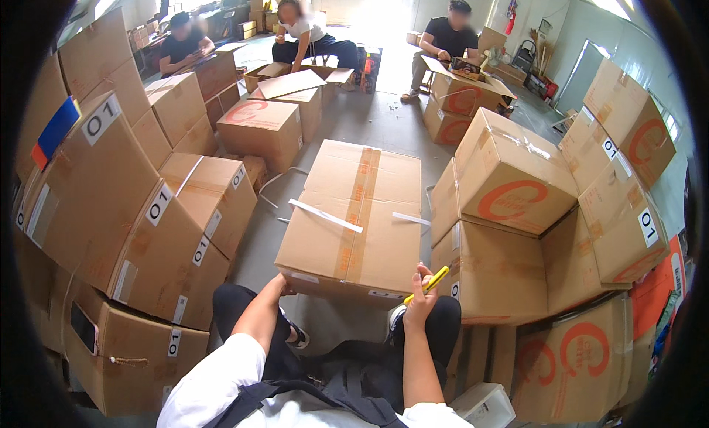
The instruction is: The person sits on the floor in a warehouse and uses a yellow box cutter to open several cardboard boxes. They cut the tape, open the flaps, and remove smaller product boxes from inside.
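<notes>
A closed cardboard carton (327, 206) stands in front of my knees, with printed brown tape along its middle seam. One cut white strap end (327, 216) lies across its top, and another strap piece (410, 218) sticks out over the right edge. My left hand (286, 284) is at the carton's near left corner, its fingers mostly hidden by the box, so its grip cannot be made out. In my right hand (422, 300) is a yellow utility knife (433, 282), held upright beside the near right corner.
Stacked cartons rise on the left (160, 262) and right (498, 267). A phone (85, 327) and a beaded string (128, 361) rest on a left carton. A white plastic bin (484, 407) is low at right. Several people sit by opened cartons further back. Loose strapping (271, 190) lies on the floor.
</notes>
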A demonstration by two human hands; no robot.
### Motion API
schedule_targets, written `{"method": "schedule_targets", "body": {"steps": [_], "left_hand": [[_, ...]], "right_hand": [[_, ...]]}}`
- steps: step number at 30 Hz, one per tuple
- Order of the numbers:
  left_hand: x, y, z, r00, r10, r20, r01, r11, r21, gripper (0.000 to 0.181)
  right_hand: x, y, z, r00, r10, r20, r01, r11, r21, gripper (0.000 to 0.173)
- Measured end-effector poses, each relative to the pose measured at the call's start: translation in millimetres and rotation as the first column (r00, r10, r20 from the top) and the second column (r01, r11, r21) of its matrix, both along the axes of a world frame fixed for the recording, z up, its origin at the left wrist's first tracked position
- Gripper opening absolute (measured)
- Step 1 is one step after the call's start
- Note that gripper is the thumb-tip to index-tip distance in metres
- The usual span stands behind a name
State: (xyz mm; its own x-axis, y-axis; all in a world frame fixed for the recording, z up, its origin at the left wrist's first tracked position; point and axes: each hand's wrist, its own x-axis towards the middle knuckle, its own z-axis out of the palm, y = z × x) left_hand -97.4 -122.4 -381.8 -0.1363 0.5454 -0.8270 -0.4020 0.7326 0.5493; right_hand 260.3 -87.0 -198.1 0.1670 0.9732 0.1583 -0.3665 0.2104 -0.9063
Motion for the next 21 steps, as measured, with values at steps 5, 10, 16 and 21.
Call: {"method": "schedule_targets", "body": {"steps": [5,10,16,21], "left_hand": [[-1.2,10.9,9.4,0.999,-0.048,-0.001,0.048,0.998,-0.043,0.039],[1.4,8.0,12.0,0.996,-0.086,-0.014,0.085,0.993,-0.077,0.039],[3.7,3.5,16.6,0.995,-0.098,-0.017,0.097,0.993,-0.072,0.039],[26.1,-26.5,5.7,0.997,-0.081,-0.002,0.081,0.996,-0.04,0.039]], "right_hand": [[14.0,25.4,-17.4,0.763,0.106,-0.637,-0.274,0.946,-0.171,0.013],[7.7,28.9,-37.8,0.952,0.026,-0.305,-0.13,0.937,-0.325,0.024],[0.8,26.8,-30.1,0.976,0.005,-0.218,-0.075,0.946,-0.316,0.032],[17.5,41.5,-48.6,0.961,-0.144,-0.236,0.075,0.957,-0.28,0.036]]}}
